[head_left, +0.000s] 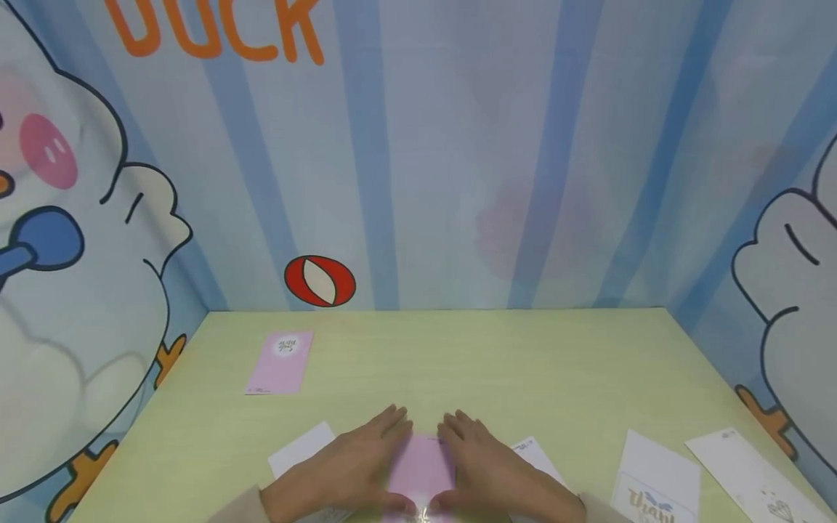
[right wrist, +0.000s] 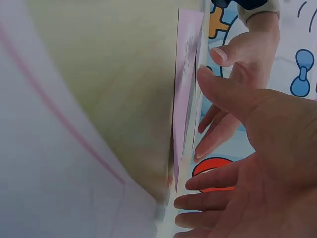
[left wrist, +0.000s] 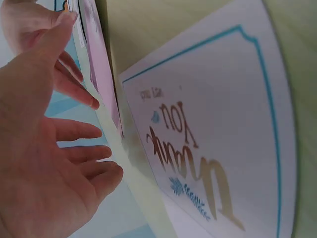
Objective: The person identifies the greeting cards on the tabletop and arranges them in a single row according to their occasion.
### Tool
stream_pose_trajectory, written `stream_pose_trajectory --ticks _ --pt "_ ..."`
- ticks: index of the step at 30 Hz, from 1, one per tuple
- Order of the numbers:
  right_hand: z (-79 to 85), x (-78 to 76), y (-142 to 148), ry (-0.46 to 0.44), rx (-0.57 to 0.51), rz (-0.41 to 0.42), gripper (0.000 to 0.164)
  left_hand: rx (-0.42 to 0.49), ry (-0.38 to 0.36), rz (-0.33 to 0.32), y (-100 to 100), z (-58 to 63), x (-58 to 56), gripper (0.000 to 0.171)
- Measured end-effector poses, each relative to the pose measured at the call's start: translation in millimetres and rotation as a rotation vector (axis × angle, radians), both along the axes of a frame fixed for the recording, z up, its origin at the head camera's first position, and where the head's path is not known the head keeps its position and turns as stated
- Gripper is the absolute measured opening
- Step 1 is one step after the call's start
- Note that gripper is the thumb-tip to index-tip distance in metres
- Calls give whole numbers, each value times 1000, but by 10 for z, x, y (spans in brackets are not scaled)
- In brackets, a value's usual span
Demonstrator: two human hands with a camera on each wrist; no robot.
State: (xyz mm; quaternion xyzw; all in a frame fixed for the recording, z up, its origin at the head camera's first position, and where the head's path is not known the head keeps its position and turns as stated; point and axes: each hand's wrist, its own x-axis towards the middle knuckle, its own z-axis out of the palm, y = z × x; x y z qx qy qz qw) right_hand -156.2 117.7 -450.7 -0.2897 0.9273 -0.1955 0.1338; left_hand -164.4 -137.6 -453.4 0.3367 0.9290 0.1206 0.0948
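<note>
A pink card (head_left: 421, 465) lies on the table between both hands, its lower part cut off by the frame edge. My left hand (head_left: 360, 465) is at its left side and my right hand (head_left: 487, 461) at its right, with thumbs pointing toward each other above it. Fingers on both hands are loosely extended, and nothing shows in either palm in the wrist views. Partly under the left forearm in the head view is a white card (head_left: 301, 447); the left wrist view shows a "Thank You" card (left wrist: 223, 124) with a blue border. Another white card (head_left: 541, 459) appears beside the right forearm.
A second pink card (head_left: 277, 367) with a pale printed circle lies at the back left of the table (head_left: 490, 363). To the right are a "Thank" card (head_left: 657, 465) and a long white card (head_left: 752, 465). A printed backdrop (head_left: 445, 160) borders the table.
</note>
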Motion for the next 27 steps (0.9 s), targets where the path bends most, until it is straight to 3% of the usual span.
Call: stream_pose_trajectory --ticks 4,12,27 --pt "-30 77 0 1 61 30 113 -55 -26 -46 15 -21 28 115" --pt "-75 111 -20 118 169 31 120 -163 74 -125 60 -35 29 122" --pt "-57 103 -4 80 138 31 116 -179 68 -67 112 -140 16 126"
